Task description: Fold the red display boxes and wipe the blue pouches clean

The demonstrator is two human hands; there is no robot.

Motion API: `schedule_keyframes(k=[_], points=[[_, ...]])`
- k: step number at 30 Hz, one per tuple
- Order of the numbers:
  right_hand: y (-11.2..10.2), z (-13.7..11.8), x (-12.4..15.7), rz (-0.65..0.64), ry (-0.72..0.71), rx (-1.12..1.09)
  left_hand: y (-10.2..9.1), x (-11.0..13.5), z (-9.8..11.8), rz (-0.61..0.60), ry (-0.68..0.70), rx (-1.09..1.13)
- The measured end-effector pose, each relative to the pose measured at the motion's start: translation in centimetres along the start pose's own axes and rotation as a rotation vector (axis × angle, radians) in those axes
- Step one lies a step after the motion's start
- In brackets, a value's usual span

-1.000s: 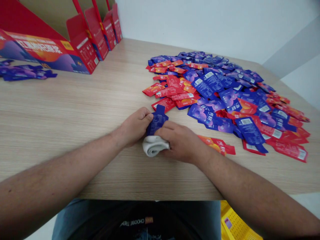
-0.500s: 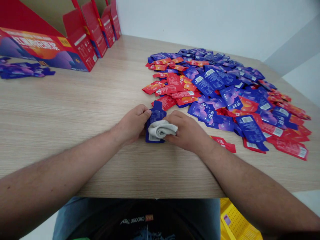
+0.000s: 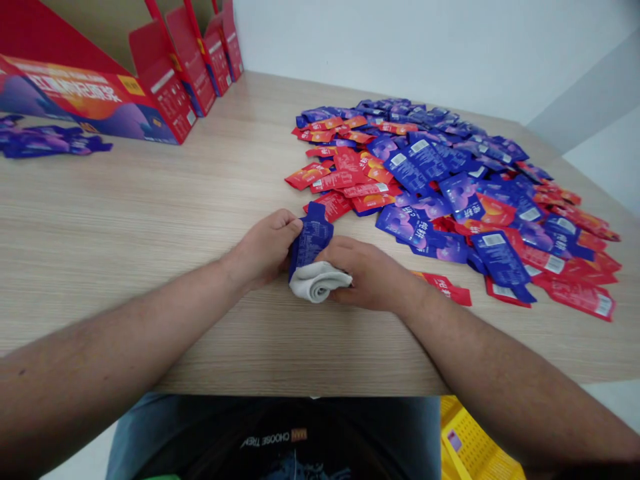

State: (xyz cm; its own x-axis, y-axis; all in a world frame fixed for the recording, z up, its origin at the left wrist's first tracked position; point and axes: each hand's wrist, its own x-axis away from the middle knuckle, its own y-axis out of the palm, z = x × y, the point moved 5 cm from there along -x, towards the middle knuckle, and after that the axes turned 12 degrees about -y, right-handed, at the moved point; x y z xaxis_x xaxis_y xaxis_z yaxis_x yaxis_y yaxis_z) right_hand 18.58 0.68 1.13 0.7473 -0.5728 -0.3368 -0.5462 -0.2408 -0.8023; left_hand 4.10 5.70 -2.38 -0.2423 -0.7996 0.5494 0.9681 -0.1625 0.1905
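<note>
A blue sachet [image 3: 310,239] lies flat on the wooden table [image 3: 150,220] right in front of me. My left hand [image 3: 265,250] pinches its left edge with thumb and fingers closed. My right hand [image 3: 367,272] is closed on a folded white cloth [image 3: 317,283], which rests on the near end of the sachet. Just right of my right hand lies a red sachet [image 3: 447,287].
A big heap of blue and red sachets [image 3: 450,193] covers the table's right half. Red cardboard boxes [image 3: 110,93] stand in a row at the back left, with a few blue sachets [image 3: 47,141] in front of them. A yellow crate [image 3: 475,447] shows below the table edge.
The cloth in my right hand slid up onto the middle of the blue sachet, then back down to its near end. My left hand kept its hold on the sachet.
</note>
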Motion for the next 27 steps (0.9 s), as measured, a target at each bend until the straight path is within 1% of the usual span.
schedule_keyframes(k=[1,4,5,6,7,10,11,12,14,15,16,19,20,21,24,25,26,27], points=[[-0.1,0.0,0.0,0.015,0.003,-0.004,0.0,-0.1,0.0,0.002,-0.003,0.006],[-1.2,0.9,0.2,0.194,0.126,0.063,-0.1,-0.1,0.0,0.012,-0.028,0.044],[-1.5,1.2,0.3,0.242,0.165,0.08,-0.1,-0.1,0.0,0.012,-0.034,0.057],[-1.5,1.3,0.4,0.259,0.18,0.08,0.0,0.0,0.0,0.012,-0.034,0.065],[-1.4,1.3,0.3,0.242,0.163,0.061,0.0,0.0,0.1,0.014,-0.031,0.066],[-0.6,0.6,0.0,0.131,0.003,-0.028,0.1,0.1,0.3,0.025,-0.027,0.039],[-0.6,0.5,0.0,0.129,-0.018,-0.03,0.0,0.2,0.3,0.03,-0.03,0.037],[-0.7,0.6,0.0,0.156,-0.001,-0.008,0.0,0.1,0.3,0.032,-0.032,0.044],[-1.2,1.0,0.2,0.256,0.097,0.066,-0.1,0.1,0.2,0.038,-0.027,0.069],[-1.3,1.0,0.3,0.282,0.131,0.088,-0.1,0.0,0.2,0.038,-0.022,0.071],[-1.2,0.9,0.3,0.27,0.134,0.086,-0.2,0.0,0.1,0.037,-0.016,0.063],[-0.2,0.0,-0.1,0.093,0.021,0.019,-0.1,0.0,0.1,0.032,0.011,0.012],[0.1,-0.2,-0.1,0.053,0.003,0.015,-0.1,0.0,0.1,0.031,0.023,0.003],[0.1,-0.2,-0.1,0.05,0.014,0.031,0.0,0.0,0.1,0.033,0.031,-0.002],[-0.5,0.1,0.0,0.189,0.114,0.149,0.0,0.1,-0.1,0.036,0.024,0.003],[-0.5,0.0,0.0,0.205,0.131,0.172,0.0,0.2,-0.1,0.044,0.028,-0.006],[-0.2,-0.2,-0.1,0.18,0.13,0.181,-0.1,0.2,-0.1,0.054,0.04,-0.028],[0.2,-0.5,-0.2,0.122,0.114,0.178,-0.2,0.2,0.0,0.068,0.061,-0.057]])
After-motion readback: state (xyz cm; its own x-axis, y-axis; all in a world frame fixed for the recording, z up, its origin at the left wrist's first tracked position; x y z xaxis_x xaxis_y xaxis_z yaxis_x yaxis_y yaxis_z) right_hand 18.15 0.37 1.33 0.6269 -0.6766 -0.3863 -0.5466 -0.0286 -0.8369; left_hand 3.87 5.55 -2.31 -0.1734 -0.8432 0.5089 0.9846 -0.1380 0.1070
